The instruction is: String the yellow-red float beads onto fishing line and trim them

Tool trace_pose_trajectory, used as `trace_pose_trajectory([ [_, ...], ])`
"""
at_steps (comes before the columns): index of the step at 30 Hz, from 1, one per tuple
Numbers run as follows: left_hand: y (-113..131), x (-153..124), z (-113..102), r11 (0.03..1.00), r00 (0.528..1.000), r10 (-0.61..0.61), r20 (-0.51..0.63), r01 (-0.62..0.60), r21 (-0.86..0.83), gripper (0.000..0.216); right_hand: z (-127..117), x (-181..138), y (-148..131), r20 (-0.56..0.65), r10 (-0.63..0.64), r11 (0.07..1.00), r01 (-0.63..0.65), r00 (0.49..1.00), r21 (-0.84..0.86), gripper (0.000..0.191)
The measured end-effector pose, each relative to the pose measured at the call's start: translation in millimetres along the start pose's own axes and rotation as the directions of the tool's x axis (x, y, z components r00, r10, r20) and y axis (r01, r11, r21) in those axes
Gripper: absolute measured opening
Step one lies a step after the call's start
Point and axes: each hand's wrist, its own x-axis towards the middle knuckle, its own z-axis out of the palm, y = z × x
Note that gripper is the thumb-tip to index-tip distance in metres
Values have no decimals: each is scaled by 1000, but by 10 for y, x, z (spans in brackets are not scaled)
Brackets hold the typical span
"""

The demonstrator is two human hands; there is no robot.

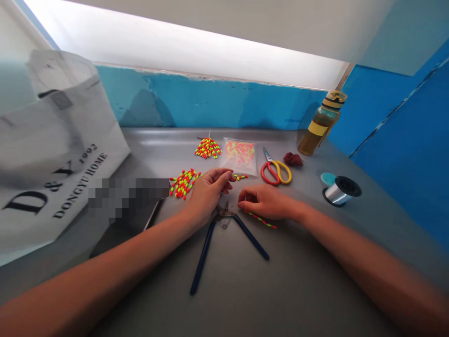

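Note:
My left hand (209,191) rests on the grey table with its fingers pinched together near a short run of red-and-yellow beads (240,177). My right hand (265,202) lies beside it, fingers curled over the end of a beaded string (261,219) that trails toward me. Blue-handled pliers (224,236) lie spread apart just below both hands. A pile of red-and-yellow beads (184,182) sits left of my left hand, and a second bunch (207,148) lies farther back. What the pinched fingers hold is too small to make out.
A clear bag of beads (239,154), red-and-yellow scissors (275,172), a dark red tangle of thread (293,159), an amber bottle (321,124) and a spool of clear line (339,190) stand behind and right. A white printed bag (52,154) fills the left. Blue walls enclose the table.

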Motion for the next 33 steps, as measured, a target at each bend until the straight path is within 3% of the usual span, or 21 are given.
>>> trace_pose_trajectory([
  [4,7,25,3,996,999,-31,-25,29,-87,22,-124,-4,0,176,-5,996,-10,984,84,13],
  [9,31,29,1,985,997,-62,-44,54,-162,20,-77,3,-11,98,-9,1000,6,995,28,3],
  [12,28,33,-3,987,997,-69,-31,64,-149,23,-74,24,44,87,23,978,-41,996,205,5],
  [17,29,17,9,996,999,-43,14,44,-83,34,-163,68,240,78,129,825,-151,988,544,19],
  [20,60,-20,29,1000,997,-30,78,30,-5,39,-193,85,321,28,163,736,-141,986,662,21],
  [27,38,-56,41,989,980,2,198,-31,144,37,-207,77,354,49,171,599,-143,984,788,29],
  [33,-9,-36,19,941,950,41,310,-141,307,30,-195,73,342,39,145,562,-114,989,819,36],
])
